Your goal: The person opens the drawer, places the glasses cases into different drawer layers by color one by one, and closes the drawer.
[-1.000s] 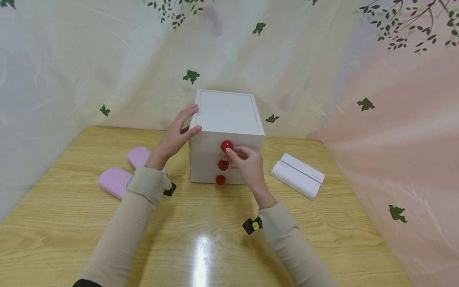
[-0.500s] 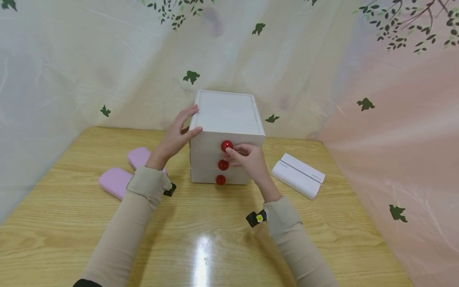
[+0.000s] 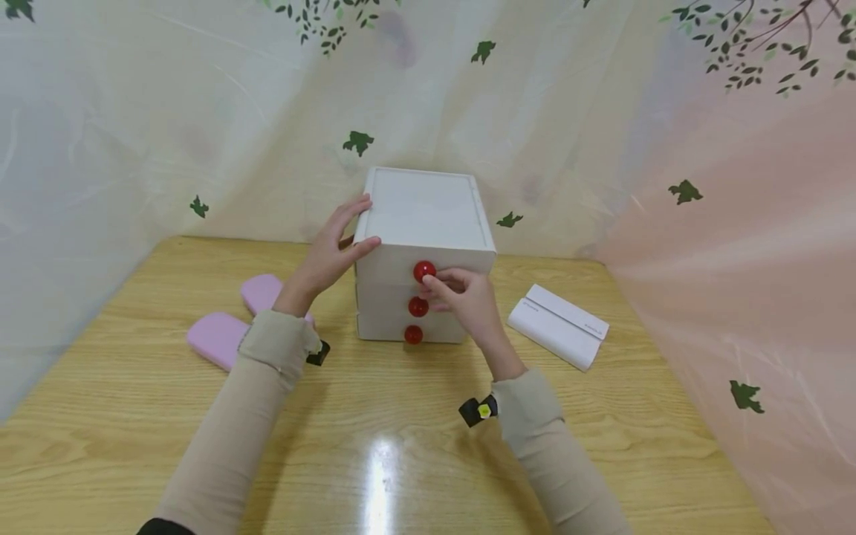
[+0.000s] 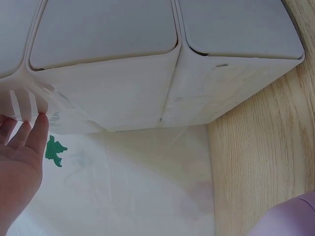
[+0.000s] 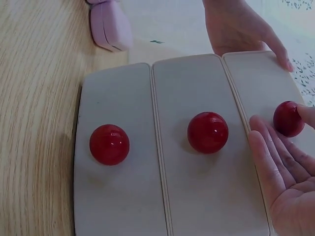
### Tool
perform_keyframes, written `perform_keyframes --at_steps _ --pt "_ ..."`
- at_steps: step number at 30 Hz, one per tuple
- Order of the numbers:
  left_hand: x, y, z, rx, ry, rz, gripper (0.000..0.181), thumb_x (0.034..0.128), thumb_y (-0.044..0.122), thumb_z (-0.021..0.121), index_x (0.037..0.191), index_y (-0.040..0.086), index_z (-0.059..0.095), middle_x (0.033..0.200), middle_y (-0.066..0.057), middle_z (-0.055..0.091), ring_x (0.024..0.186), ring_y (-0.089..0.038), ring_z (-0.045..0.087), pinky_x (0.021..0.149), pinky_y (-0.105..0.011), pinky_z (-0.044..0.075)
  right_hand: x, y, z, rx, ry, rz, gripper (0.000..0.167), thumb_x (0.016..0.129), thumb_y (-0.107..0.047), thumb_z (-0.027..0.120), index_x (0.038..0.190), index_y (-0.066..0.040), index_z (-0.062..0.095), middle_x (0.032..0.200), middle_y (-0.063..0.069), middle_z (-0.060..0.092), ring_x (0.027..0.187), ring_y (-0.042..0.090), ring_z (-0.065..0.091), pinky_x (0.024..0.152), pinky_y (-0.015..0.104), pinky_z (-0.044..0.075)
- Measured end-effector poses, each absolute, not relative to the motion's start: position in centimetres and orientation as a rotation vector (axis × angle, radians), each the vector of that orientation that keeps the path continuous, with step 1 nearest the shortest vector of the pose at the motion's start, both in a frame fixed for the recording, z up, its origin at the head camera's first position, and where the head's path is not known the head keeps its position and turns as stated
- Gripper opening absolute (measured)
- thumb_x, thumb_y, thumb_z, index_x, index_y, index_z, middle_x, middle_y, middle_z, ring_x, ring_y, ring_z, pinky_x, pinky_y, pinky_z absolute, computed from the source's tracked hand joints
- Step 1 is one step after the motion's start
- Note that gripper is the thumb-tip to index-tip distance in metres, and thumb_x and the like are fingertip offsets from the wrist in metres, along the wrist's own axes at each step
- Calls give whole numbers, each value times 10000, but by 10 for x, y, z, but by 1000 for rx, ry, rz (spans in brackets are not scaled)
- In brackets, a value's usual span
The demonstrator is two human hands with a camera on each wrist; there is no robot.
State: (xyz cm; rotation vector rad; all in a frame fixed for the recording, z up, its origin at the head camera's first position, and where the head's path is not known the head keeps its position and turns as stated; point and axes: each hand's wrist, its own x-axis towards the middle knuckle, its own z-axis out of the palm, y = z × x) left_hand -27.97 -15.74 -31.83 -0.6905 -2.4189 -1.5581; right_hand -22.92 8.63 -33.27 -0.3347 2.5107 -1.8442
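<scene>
A white drawer box (image 3: 428, 208) with three stacked drawers stands at the back of the table, all of them closed. Round red knobs mark the drawer fronts: the top knob (image 3: 424, 271), the middle knob (image 5: 207, 132) and the bottom knob (image 5: 109, 144). My right hand (image 3: 471, 301) pinches the top knob, thumb on it and the other fingers spread beside it. With fairly straight fingers, my left hand (image 3: 324, 256) rests on the box's left side, its thumb at the top front edge. Those fingertips touch the side wall (image 4: 103, 98) in the left wrist view.
Two rounded lilac cases (image 3: 217, 338) lie left of the box, partly behind my left forearm. To its right lies a white folded case (image 3: 560, 327) with small print. A leaf-patterned sheet (image 3: 267, 111) hangs behind the wooden table (image 3: 414, 416).
My right wrist and forearm have shifted slightly right and up, while the fingers stay at the top knob. The left hand and the drawers have not visibly moved.
</scene>
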Motion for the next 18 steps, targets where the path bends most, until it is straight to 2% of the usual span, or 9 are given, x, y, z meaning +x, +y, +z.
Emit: perform_keyframes --at_steps 13,18 --pt "-280 -156 -318 -668 -2419 -1572 647 946 173 611 1519 146 311 1628 -11 187 1495 -276 178 1140 -580 303 -219 94 -344 -299 2571 -1797 321 931 -247 649 1137 -1 658 1077 190 715 972 262 709 754 305 603" --pt "-265 -152 -305 -648 -2448 -1585 630 956 156 589 1514 90 303 1631 -54 174 1497 -309 167 1149 -579 286 -218 95 -354 -224 2652 -1720 287 923 -268 660 1081 -31 695 1013 153 735 912 221 714 715 284 604"
